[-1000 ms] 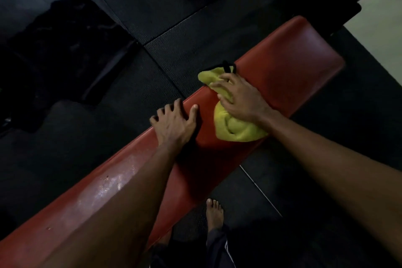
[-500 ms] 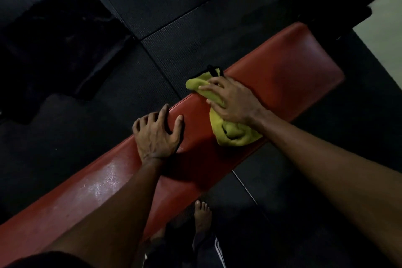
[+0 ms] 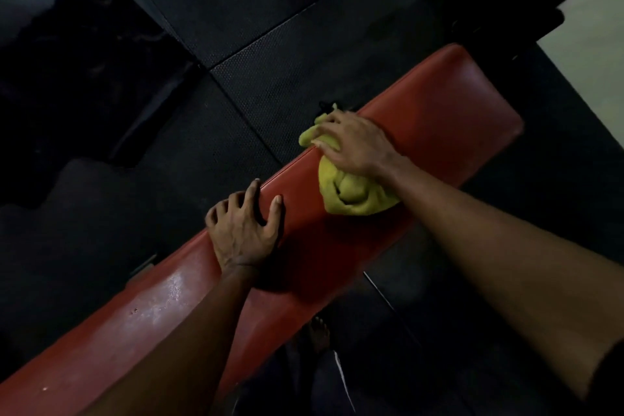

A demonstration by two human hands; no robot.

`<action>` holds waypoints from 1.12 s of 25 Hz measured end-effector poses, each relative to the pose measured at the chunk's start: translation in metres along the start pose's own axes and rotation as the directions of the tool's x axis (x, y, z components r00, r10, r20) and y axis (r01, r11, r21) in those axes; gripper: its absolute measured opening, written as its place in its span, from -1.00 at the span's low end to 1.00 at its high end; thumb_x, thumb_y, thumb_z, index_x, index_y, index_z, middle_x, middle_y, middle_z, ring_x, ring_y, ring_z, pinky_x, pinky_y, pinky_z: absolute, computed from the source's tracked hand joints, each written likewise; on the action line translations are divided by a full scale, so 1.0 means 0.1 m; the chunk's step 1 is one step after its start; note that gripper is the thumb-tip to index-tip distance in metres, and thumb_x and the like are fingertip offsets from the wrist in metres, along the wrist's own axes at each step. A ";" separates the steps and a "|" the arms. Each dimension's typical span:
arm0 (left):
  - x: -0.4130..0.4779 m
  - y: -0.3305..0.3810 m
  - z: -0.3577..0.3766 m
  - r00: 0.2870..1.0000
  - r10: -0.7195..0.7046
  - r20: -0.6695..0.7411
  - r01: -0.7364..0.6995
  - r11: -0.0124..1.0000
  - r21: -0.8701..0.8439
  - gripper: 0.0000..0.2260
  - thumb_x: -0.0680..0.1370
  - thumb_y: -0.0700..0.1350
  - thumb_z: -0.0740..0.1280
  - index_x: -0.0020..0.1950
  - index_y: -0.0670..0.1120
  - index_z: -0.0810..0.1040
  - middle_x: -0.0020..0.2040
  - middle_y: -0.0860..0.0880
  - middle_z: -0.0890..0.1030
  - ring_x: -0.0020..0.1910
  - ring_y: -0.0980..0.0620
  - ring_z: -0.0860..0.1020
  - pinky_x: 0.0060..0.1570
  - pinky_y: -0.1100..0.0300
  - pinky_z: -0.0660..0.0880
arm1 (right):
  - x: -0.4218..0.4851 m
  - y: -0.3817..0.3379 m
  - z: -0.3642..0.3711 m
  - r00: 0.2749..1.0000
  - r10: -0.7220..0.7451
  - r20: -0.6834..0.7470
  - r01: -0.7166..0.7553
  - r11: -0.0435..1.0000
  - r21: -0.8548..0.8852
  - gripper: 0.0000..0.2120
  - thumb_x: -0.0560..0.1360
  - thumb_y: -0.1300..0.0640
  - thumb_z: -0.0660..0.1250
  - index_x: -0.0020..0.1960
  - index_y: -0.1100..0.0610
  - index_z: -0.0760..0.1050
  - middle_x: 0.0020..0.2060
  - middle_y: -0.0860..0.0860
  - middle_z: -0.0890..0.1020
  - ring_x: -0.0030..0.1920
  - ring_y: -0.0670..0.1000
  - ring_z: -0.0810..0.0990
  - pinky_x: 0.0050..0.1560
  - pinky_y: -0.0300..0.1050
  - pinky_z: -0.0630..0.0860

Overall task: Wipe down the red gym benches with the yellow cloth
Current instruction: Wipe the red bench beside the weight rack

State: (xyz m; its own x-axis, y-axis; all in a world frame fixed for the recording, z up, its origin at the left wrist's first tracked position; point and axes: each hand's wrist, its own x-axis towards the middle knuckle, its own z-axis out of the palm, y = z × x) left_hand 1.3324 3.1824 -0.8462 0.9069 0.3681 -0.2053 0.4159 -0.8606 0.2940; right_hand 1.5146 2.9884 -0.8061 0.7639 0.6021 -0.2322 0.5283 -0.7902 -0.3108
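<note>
1. The red bench [image 3: 439, 105] runs diagonally from near left to far right over dark rubber floor mats [image 3: 270, 44].
2. The yellow cloth [image 3: 351, 196] lies bunched on the bench top, about midway along, with its far end spilling over the bench's far edge.
3. The right hand [image 3: 354, 145] presses palm-down on the cloth, its fingers spread loosely over it, not clenched.
4. The left hand [image 3: 244, 230] rests on the bench just left of the cloth, fingers splayed and reaching the far edge, thumb on top, holding nothing.
5. A bare foot [image 3: 319, 334] stands on the near side, below the bench.
</note>
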 end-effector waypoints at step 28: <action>0.30 0.99 0.23 0.981 0.160 0.109 -0.156 0.987 -0.043 -0.44 0.61 0.21 0.17 0.60 0.12 0.21 0.47 -0.14 0.41 0.43 -0.18 0.37 0.41 -0.25 0.23 | -1.37 0.40 0.44 0.465 0.793 -0.393 -0.665 0.606 0.436 -0.68 0.65 -0.01 0.27 0.37 0.04 0.51 0.32 0.08 0.47 0.26 0.11 0.49 0.15 0.05 0.51</action>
State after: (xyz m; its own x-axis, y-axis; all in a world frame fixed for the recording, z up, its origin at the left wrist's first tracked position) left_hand 1.3993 3.0998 -0.8450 0.9487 0.1855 -0.2562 0.2721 -0.8917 0.3618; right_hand 1.4144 2.8794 -0.8271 0.9202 -0.3915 0.0078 -0.3492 -0.8294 -0.4361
